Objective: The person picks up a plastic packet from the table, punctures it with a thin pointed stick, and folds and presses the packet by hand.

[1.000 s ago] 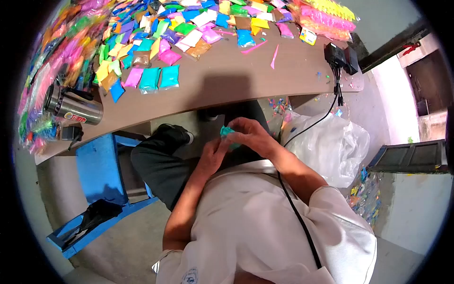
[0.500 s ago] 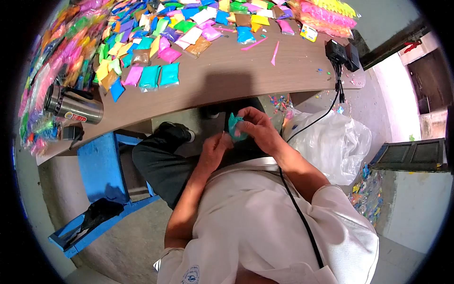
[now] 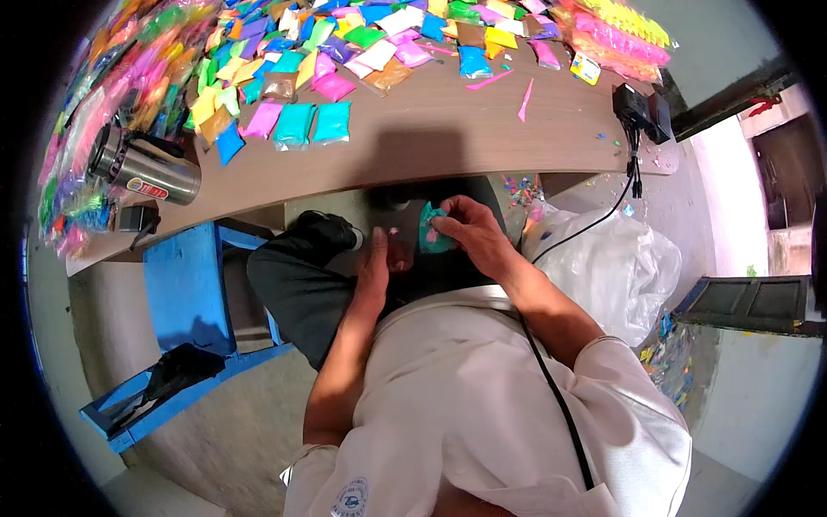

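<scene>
Teal sachet (image 3: 430, 238), crumpled, pinched by fingers of right hand (image 3: 479, 239), beyond table's (image 3: 508, 142) near edge; left hand (image 3: 375, 265) apart, fingers spread, blurred. Risk: one-sided pinch slips, sachet drops.

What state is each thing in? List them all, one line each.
Right hand, gripping the teal packet
Teal packet, crumpled; sealed or opened unclear
Left hand, off the teal packet, partly open
Other packets, scattered across the table, some overlapping
Mug, on the table; lidded or not unclear
Plastic bag, crumpled
Cables, bunched
</scene>
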Demonstrator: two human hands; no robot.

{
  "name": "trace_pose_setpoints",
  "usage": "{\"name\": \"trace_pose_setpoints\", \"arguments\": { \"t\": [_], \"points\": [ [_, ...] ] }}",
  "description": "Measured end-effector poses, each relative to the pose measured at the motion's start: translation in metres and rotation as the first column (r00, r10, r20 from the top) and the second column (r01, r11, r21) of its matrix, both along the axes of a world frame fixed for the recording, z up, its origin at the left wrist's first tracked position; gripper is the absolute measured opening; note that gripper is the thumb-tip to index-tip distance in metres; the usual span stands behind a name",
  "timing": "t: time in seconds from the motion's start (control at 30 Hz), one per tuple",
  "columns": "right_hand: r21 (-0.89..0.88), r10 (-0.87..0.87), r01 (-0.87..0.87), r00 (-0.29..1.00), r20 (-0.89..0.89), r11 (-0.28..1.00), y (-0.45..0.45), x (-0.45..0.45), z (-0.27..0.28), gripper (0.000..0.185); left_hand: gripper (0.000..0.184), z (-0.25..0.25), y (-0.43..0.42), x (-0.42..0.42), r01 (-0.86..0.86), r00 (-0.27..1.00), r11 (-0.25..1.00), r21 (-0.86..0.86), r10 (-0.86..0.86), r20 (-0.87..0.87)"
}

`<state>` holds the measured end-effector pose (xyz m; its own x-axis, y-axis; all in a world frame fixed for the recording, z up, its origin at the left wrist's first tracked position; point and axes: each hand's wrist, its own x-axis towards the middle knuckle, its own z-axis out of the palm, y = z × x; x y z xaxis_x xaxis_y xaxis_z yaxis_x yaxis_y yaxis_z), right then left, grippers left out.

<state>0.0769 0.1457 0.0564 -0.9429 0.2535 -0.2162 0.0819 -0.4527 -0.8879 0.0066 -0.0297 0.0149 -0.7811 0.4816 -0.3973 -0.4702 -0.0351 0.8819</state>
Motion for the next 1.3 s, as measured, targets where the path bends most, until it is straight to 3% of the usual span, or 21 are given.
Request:
{"name": "trace_pose_setpoints", "arguments": {
  "t": [0.13, 0.2, 0.33, 0.4, 0.43, 0.5, 0.73, 0.8, 0.83, 0.9, 0.93, 1.0, 1.13, 1.2, 1.3],
  "points": [
    [0.163, 0.03, -0.038, 0.998, 0.054, 0.986, -0.003, -0.005, -0.007, 0.016, 0.054, -0.004, 0.002, -0.003, 0.1, 0.995, 0.995, 0.018, -0.1, -0.003],
    [0.154, 0.123, -0.127, 0.992, 0.035, 0.98, -0.004, -0.009, -0.009, 0.016, 0.052, 0.001, 0.003, -0.001, 0.212, 0.973, 0.977, 0.014, -0.21, -0.1],
    [0.272, 0.214, -0.241, 0.969, 0.125, 0.932, -0.003, -0.013, -0.012, 0.017, 0.05, -0.018, 0.003, -0.001, 0.247, 0.929, 0.965, -0.091, -0.262, -0.26],
    [0.147, 0.19, -0.199, 0.979, 0.072, 0.969, -0.004, -0.015, -0.017, 0.019, 0.049, -0.016, 0.003, 0.0, 0.246, 0.926, 0.969, -0.005, -0.237, -0.293],
    [0.148, 0.189, -0.198, 0.979, 0.071, 0.969, -0.004, -0.015, -0.014, 0.019, 0.049, -0.017, 0.002, -0.001, 0.247, 0.926, 0.969, -0.004, -0.237, -0.294],
    [-0.039, 0.192, -0.189, 0.975, 0.112, 0.981, -0.004, -0.013, -0.005, 0.019, 0.048, -0.018, 0.0, -0.004, 0.265, 0.905, 0.962, -0.071, -0.274, -0.324],
    [-0.188, 0.153, -0.128, 0.98, 0.126, 0.974, -0.001, -0.009, -0.019, 0.026, 0.05, -0.013, 0.001, -0.001, 0.238, 0.937, 0.97, -0.044, -0.241, -0.251],
    [-0.015, 0.141, -0.141, 0.977, 0.162, 0.99, 0.0, -0.008, -0.012, 0.031, 0.053, -0.01, 0.003, 0.001, 0.175, 0.979, 0.984, -0.026, -0.177, -0.106],
    [-0.017, 0.142, -0.142, 0.976, 0.162, 0.99, 0.0, -0.006, -0.01, 0.031, 0.053, -0.01, 0.002, -0.001, 0.174, 0.979, 0.984, -0.028, -0.176, -0.105],
    [0.238, 0.224, -0.252, 0.965, 0.139, 0.938, 0.001, -0.004, -0.006, 0.037, 0.053, -0.01, -0.003, -0.005, 0.225, 0.973, 0.973, -0.059, -0.227, -0.035],
    [0.236, 0.226, -0.254, 0.964, 0.14, 0.938, -0.001, -0.003, -0.011, 0.037, 0.053, -0.009, -0.003, -0.004, 0.224, 0.974, 0.973, -0.06, -0.226, -0.034],
    [0.324, 0.274, -0.253, 0.962, -0.021, 0.912, -0.007, -0.002, -0.022, 0.042, 0.057, -0.007, -0.001, -0.001, 0.132, 0.991, 0.991, 0.016, -0.131, -0.037],
    [0.458, 0.268, -0.249, 0.963, 0.026, 0.853, -0.012, 0.0, -0.012, 0.042, 0.057, -0.009, 0.004, 0.0, 0.099, 0.994, 0.994, 0.051, -0.097, -0.053],
    [0.593, 0.255, -0.248, 0.964, 0.074, 0.766, -0.012, 0.0, -0.006, 0.039, 0.055, -0.007, 0.003, -0.001, 0.155, 0.988, 0.986, 0.059, -0.153, -0.031],
    [0.546, 0.292, -0.248, 0.956, 0.006, 0.8, -0.005, -0.002, -0.017, 0.037, 0.054, -0.014, 0.002, -0.001, 0.185, 0.983, 0.977, 0.107, -0.185, -0.012]
  ]
}}
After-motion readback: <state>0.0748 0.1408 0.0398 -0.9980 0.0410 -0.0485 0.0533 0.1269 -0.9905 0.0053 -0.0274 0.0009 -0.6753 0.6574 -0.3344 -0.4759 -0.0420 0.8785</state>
